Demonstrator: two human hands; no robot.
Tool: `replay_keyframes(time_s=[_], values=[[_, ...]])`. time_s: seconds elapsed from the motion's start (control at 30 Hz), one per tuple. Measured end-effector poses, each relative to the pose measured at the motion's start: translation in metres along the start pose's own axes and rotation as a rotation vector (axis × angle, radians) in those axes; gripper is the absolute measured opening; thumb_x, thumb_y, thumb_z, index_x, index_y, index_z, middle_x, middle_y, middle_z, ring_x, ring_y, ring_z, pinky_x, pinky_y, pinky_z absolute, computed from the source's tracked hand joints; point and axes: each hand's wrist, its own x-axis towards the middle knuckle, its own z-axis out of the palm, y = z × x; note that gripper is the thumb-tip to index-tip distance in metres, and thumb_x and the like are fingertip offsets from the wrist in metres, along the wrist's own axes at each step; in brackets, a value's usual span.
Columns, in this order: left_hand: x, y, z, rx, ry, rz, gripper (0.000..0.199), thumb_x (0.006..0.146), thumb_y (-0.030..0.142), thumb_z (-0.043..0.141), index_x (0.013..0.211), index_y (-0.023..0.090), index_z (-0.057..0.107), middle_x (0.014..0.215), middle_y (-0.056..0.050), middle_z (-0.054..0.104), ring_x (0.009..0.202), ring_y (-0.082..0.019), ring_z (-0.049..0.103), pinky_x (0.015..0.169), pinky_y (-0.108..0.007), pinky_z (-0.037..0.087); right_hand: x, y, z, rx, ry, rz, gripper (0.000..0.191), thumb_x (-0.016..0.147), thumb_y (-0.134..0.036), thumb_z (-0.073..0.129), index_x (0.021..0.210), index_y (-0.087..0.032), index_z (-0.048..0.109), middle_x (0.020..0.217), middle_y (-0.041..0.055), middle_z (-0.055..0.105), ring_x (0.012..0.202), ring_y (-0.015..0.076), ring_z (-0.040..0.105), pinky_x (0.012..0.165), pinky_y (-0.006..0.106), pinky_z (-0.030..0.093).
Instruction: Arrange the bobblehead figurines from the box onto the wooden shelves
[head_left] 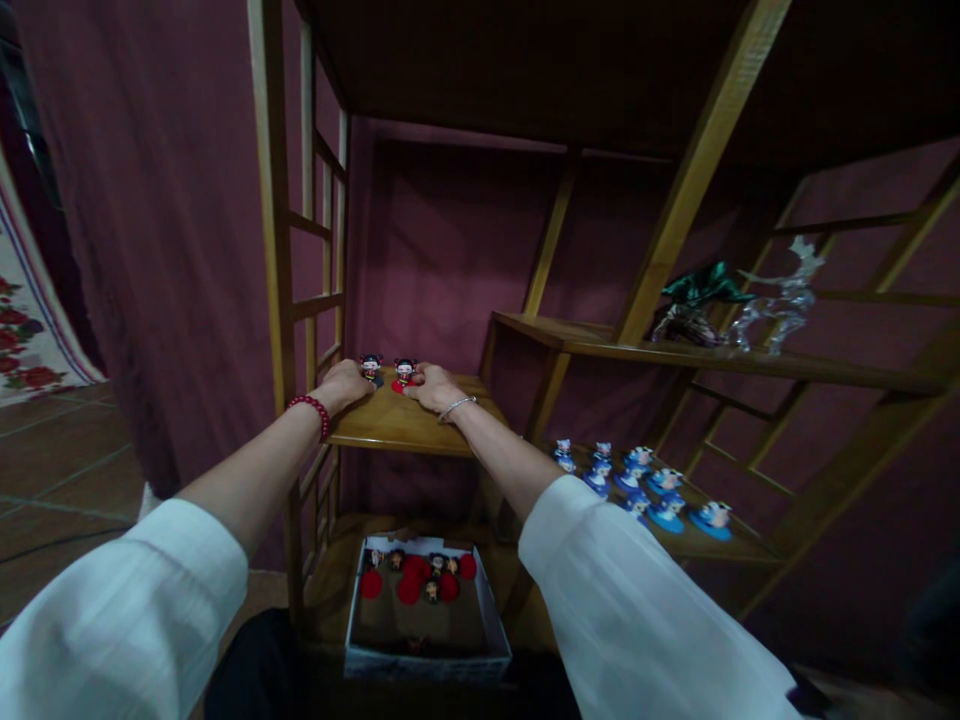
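Both my hands reach forward to a small wooden shelf (405, 420) on the left of the rack. My left hand (345, 386), with a red bead bracelet at the wrist, grips a doll figurine (371, 367) with black hair and a dark base from its left side. Closed on the right side of a second doll figurine (405, 370) is my right hand (439, 390), a silver bangle at its wrist. That figurine has black hair and a red base. The two figurines stand upright side by side, a small gap between them, faces toward me.
Below the shelf sits an open box (427, 665) with several figurines and red discs inside. Several blue-based figurines (634, 480) stand in rows on a lower right shelf. A clear deer ornament (780, 300) and a green ornament (701, 295) occupy a higher shelf. Wooden posts (694, 170) divide the rack.
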Motion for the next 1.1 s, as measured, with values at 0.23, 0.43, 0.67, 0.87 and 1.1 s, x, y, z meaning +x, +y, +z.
replay_keyframes(time_s=[0.23, 0.43, 0.67, 0.87, 1.1], values=[[-0.01, 0.003, -0.008, 0.019, -0.022, 0.007, 0.033, 0.066, 0.035, 0.063, 0.092, 0.014, 0.068, 0.081, -0.006, 0.069, 0.079, -0.019, 0.064, 0.062, -0.022, 0.045, -0.003, -0.001, -0.004, -0.007, 0.007, 0.027, 0.039, 0.066, -0.028, 0.07, 0.102, -0.016, 0.06, 0.093, 0.0026, 0.066, 0.082, 0.0129, 0.06, 0.066, 0.019, 0.041], [-0.038, 0.008, -0.017, 0.141, 0.044, 0.133, 0.036, 0.074, 0.031, 0.055, 0.103, 0.012, 0.064, 0.101, -0.014, 0.066, 0.097, -0.025, 0.06, 0.079, -0.028, 0.046, -0.009, 0.002, -0.009, 0.079, 0.07, -0.022, 0.041, 0.069, -0.026, 0.066, 0.107, -0.015, 0.057, 0.094, 0.0046, 0.066, 0.084, 0.0138, 0.061, 0.071, 0.022, 0.045], [-0.083, 0.002, -0.001, -0.006, 0.339, 0.493, 0.031, 0.082, 0.022, 0.042, 0.105, 0.014, 0.062, 0.112, -0.008, 0.063, 0.105, -0.019, 0.056, 0.095, -0.029, 0.04, -0.04, -0.003, -0.007, 0.42, 0.096, -0.175, 0.026, 0.075, -0.02, 0.061, 0.1, -0.016, 0.059, 0.099, 0.0045, 0.067, 0.088, 0.0119, 0.063, 0.08, 0.025, 0.049], [-0.106, -0.006, 0.018, -0.173, 0.5, 0.707, 0.027, 0.083, 0.016, 0.04, 0.098, 0.015, 0.063, 0.107, -0.008, 0.064, 0.104, -0.018, 0.056, 0.095, -0.035, 0.042, -0.083, -0.013, -0.006, 0.511, 0.115, -0.241, 0.023, 0.077, -0.015, 0.056, 0.099, -0.014, 0.061, 0.099, 0.0057, 0.066, 0.087, 0.0121, 0.063, 0.081, 0.026, 0.051], [-0.134, -0.015, 0.045, -0.286, 0.607, 0.878, 0.029, 0.081, 0.009, 0.042, 0.103, 0.017, 0.059, 0.108, -0.008, 0.063, 0.107, -0.019, 0.054, 0.093, -0.039, 0.045, -0.121, -0.01, -0.001, 0.505, 0.244, -0.413, 0.021, 0.081, -0.021, 0.053, 0.099, -0.02, 0.063, 0.096, 0.0028, 0.067, 0.086, 0.0123, 0.063, 0.078, 0.024, 0.051]])
